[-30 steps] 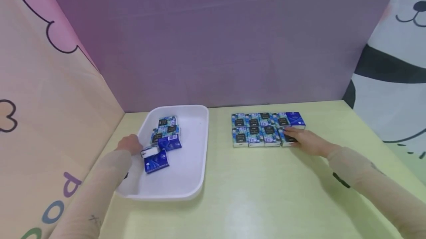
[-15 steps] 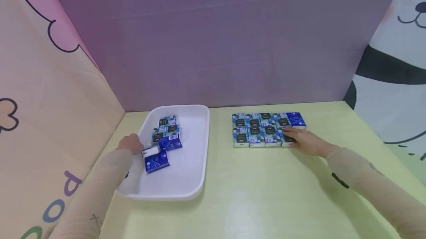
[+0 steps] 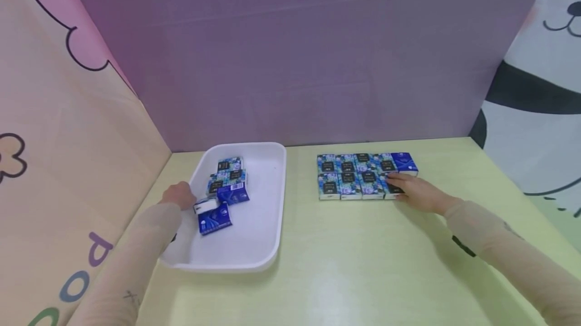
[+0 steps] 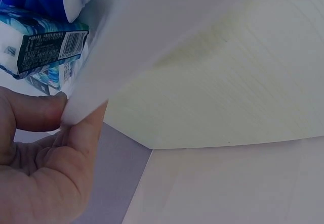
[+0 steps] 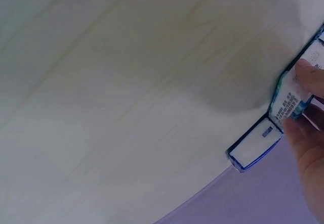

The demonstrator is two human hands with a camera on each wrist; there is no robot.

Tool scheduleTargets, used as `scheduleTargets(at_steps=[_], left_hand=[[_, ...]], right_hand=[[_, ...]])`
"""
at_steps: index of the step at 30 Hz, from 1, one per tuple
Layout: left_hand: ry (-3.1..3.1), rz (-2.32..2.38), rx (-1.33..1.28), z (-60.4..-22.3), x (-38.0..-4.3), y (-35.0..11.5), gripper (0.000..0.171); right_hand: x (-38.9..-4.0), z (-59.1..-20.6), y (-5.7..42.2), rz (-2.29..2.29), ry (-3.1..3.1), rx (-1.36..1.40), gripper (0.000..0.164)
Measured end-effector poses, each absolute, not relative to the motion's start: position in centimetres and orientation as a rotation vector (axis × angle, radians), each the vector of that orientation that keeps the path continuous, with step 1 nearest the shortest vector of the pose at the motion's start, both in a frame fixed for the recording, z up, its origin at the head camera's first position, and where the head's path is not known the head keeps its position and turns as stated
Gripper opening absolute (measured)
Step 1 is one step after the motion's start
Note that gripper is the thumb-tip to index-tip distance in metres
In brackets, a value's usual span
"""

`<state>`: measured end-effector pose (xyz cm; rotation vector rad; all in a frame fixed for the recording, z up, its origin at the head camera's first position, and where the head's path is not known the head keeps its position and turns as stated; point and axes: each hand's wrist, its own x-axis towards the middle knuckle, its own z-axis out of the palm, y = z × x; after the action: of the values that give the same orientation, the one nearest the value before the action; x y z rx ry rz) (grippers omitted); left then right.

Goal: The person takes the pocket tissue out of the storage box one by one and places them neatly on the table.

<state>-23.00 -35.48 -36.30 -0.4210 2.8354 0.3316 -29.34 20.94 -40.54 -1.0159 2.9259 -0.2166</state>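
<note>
My left hand (image 3: 178, 196) grips the left rim of a white plastic tray (image 3: 280, 210); in the left wrist view, thumb and fingers pinch its edge. Inside the tray lie several small tissue packs, some with blue floral wrapping (image 3: 230, 164) and some plain dark blue (image 3: 215, 219). To the right, more tissue packs lie side by side in two rows on the table. My right hand (image 3: 423, 196) holds the floral tissue pack (image 5: 286, 102) at the right end of the front row, partly covering it. Behind that hand, a dark blue tissue pack (image 3: 404, 162) ends the back row.
The pale yellow table (image 3: 336, 250) runs to a purple backdrop (image 3: 290, 63) just behind the packs. A printed panel (image 3: 68, 139) rises at the left, close to the tray and left arm. Another panel with a panda print (image 3: 535, 89) stands at the right.
Both hands keep their places and their holds. The view has shifted very slightly; the packs and the tray stand as before.
</note>
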Motion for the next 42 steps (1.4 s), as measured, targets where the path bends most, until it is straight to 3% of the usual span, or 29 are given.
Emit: scheduleTargets(at_steps=[20, 30, 42], left_hand=[[2.842, 0.303, -0.366, -36.3, -23.0, -35.9, 0.038], [2.834, 0.302, -0.369, -35.8, -23.0, -35.5, 0.038], [2.813, 0.315, -0.357, -35.9, -23.1, -35.7, 0.038]], right_hand=[[-28.7, -38.0, 18.2, -0.165, 2.906, -1.066, 0.052], [-26.4, -34.3, 11.3, -0.319, 2.811, -1.364, 0.041], [-24.6, -30.3, 1.6, -0.171, 2.609, -1.709, 0.037]])
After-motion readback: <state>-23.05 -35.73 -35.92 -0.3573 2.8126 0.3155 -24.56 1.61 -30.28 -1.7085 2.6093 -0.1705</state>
